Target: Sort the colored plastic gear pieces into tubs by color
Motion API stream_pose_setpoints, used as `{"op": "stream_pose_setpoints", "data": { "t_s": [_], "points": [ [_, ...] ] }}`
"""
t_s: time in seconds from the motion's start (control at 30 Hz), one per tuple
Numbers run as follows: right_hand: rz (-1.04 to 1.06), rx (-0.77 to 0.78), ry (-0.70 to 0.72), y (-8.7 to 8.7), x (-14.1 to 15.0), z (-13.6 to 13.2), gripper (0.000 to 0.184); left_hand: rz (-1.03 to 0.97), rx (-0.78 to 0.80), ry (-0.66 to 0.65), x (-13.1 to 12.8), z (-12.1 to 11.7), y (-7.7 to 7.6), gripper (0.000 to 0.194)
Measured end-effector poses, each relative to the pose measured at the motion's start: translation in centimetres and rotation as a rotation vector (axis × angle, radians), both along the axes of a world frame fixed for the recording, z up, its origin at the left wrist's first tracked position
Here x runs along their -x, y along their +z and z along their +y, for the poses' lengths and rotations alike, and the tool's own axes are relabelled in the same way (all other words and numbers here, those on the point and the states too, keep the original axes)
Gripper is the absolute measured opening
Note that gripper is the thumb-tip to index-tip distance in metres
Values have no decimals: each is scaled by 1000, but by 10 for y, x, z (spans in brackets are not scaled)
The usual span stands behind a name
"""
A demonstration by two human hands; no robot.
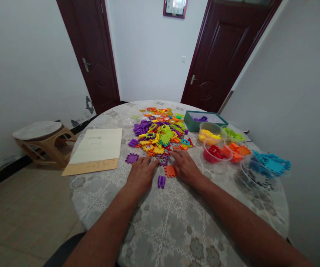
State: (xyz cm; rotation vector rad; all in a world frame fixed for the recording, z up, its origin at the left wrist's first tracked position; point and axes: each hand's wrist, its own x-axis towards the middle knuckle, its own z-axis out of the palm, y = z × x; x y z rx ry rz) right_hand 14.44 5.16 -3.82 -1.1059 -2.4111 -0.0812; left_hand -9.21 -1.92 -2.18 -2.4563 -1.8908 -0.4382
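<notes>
My left hand point(142, 172) rests low over the table, its thumb apart from the fingers and beside a purple lattice piece point(162, 160). Left of its fingertips lies a flat purple toothed square point(132, 158). My right hand point(185, 166) has its fingers spread, the tips at the front edge of a mixed pile of plastic building pieces point(165, 135). An orange toothed square point(170, 171) lies between the hands, next to the right hand. Closer to me is a small purple connector piece point(161, 181). Neither hand visibly holds anything.
At right stand clear tubs of yellow pieces point(211, 134), red pieces point(217, 152), orange pieces point(239, 150), blue pieces point(271, 163) and dark pieces point(257, 180). A green box point(192, 124) sits behind them, near green pieces point(233, 134). Paper point(97, 146) lies left; a stool point(46, 141) stands beyond.
</notes>
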Motion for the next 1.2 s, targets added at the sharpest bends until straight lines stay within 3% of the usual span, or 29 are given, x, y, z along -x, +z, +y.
{"op": "stream_pose_setpoints", "data": {
  "t_s": [0.17, 0.3, 0.43, 0.57, 0.77, 0.87, 1.03, 1.2],
  "points": [
    [-94, 81, -57, -7, 12, 23, 46, 15, -17, 3, 1, 0, -4, 46],
    [-73, 99, 3, -2, 11, 30, 32, -33, -35, -17, -1, -2, 2, 38],
    [-74, 138, 79, 4, 6, 18, 18, -59, -26, -72, -2, -2, 4, 23],
    [-79, 218, 191, 14, -2, -7, 16, -67, 0, -118, -3, -2, 6, 16],
    [100, 279, 285, 20, -10, -37, 17, -126, 24, -197, -5, -3, 7, 43],
    [143, 245, 250, 18, -16, -36, 19, -140, 27, -223, -4, -3, 6, 49],
    [129, 134, 168, 16, -26, -29, 23, -143, 30, -233, -3, -2, 3, 38],
    [116, 174, 263, 16, -21, -32, 22, -200, 21, -198, -6, -2, 3, 64]
  ]
}}
